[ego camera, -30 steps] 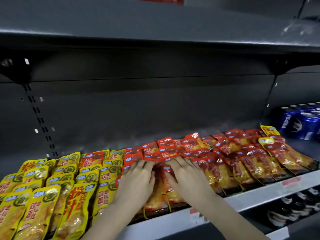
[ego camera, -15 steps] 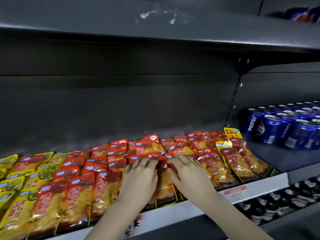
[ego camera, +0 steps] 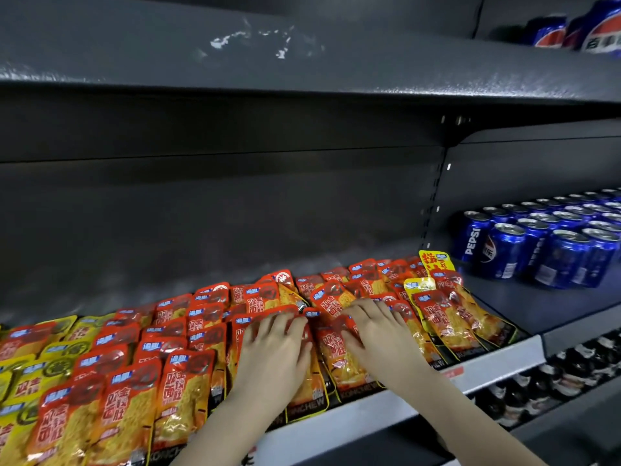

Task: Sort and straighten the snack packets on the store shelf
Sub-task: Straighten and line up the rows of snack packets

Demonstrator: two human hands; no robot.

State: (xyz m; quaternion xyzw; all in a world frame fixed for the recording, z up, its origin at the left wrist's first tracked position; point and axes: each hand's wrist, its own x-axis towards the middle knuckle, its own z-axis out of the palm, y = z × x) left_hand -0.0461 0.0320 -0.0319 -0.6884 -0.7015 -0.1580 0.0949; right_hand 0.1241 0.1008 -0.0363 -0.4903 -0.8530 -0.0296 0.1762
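Note:
Red snack packets (ego camera: 178, 388) lie in overlapping rows across the dark store shelf (ego camera: 376, 413). Yellow packets (ego camera: 30, 371) sit at the far left, and two stray yellow ones (ego camera: 433, 262) stand among the red ones at the right end. My left hand (ego camera: 275, 356) lies flat with spread fingers on a red packet near the front edge. Beside it, my right hand (ego camera: 379, 334) presses flat on the neighbouring red packets (ego camera: 339, 358). Neither hand grips anything.
Blue Pepsi cans (ego camera: 537, 243) fill the adjoining shelf to the right. An upper shelf (ego camera: 302, 62) overhangs closely, with more Pepsi items (ego camera: 591, 28) at its top right. Dark bottles (ego camera: 551, 381) stand on the shelf below right. The back of the snack shelf is bare.
The view has swung further right, so the yellow packets slid toward the left edge. Both hands stay flat on the red packets, shifted slightly right along the row.

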